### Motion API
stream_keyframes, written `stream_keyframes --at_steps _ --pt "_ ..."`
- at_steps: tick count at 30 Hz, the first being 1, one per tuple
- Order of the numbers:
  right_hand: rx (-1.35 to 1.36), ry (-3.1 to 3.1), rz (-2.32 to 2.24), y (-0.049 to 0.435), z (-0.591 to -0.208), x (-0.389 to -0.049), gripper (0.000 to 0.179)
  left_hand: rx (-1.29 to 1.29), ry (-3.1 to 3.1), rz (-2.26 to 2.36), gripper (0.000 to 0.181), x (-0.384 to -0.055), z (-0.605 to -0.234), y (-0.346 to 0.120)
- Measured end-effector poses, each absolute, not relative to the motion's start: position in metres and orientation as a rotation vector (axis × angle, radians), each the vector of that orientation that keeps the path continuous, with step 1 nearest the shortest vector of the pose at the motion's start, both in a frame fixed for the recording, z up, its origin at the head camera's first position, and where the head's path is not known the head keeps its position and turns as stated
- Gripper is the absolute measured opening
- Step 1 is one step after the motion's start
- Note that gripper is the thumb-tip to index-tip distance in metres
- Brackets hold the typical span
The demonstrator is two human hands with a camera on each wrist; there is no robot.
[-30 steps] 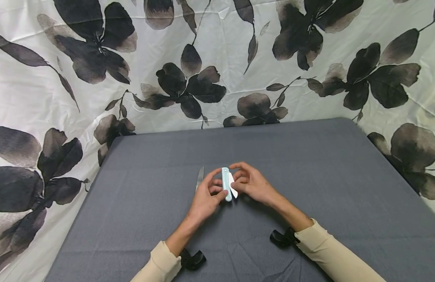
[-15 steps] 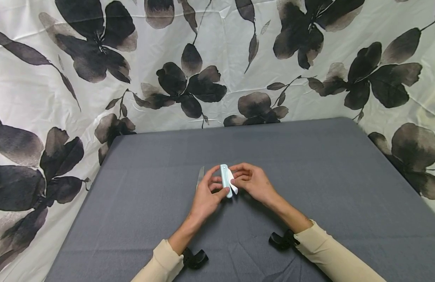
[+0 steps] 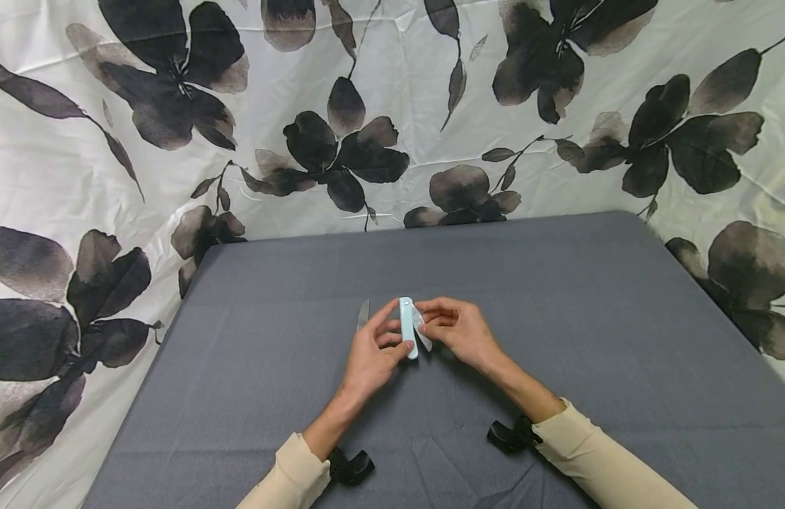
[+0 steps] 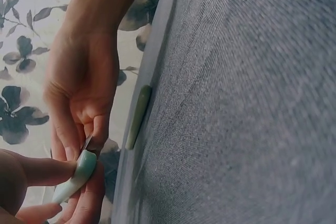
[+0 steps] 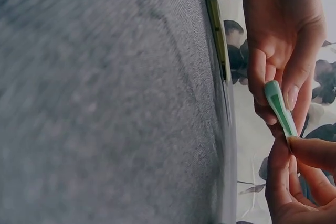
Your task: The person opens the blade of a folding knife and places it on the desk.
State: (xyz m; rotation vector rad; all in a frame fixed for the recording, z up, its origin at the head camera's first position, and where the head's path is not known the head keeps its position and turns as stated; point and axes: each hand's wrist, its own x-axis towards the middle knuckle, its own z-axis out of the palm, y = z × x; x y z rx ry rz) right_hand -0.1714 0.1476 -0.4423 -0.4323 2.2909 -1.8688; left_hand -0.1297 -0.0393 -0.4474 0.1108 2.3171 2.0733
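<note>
Pinching the knife above the counter, your left hand is holding its handle lengthwise away from you; your right hand is pinching the blade, tip slanting back toward you.

Centre of the table, and up above it, the folding knife sits right between the two hands: left hand on its left at the handle, right hand on its right at the blade! Down on the tabletop, just beyond the left hand and partly hidden by it, lies a second knife. Behind the far edge, right across, there's the fabric backdrop; nearer the person than both hands, the wrist cameras
</note>
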Motion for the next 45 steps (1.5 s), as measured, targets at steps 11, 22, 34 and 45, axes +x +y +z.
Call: stream_keyframes --at_steps 11,22,34,45 --pt "-0.481 2.343 -1.827 0.153 -0.446 -0.172 0.035 0.148 2.363 2.013 0.076 -0.129 -0.449 -0.043" --pt "-0.513 2.4 -1.773 0.158 -0.446 -0.172 0.034 0.184 2.358 1.972 0.078 -0.13 -0.448 -0.044" --pt "-0.525 2.409 -1.748 0.162 -0.447 -0.173 0.034 0.25 2.38 1.903 0.078 -0.129 -0.446 -0.047" --pt "-0.568 2.392 -1.733 0.168 -0.447 -0.173 0.034 0.296 2.436 1.823 0.075 -0.128 -0.445 -0.05"
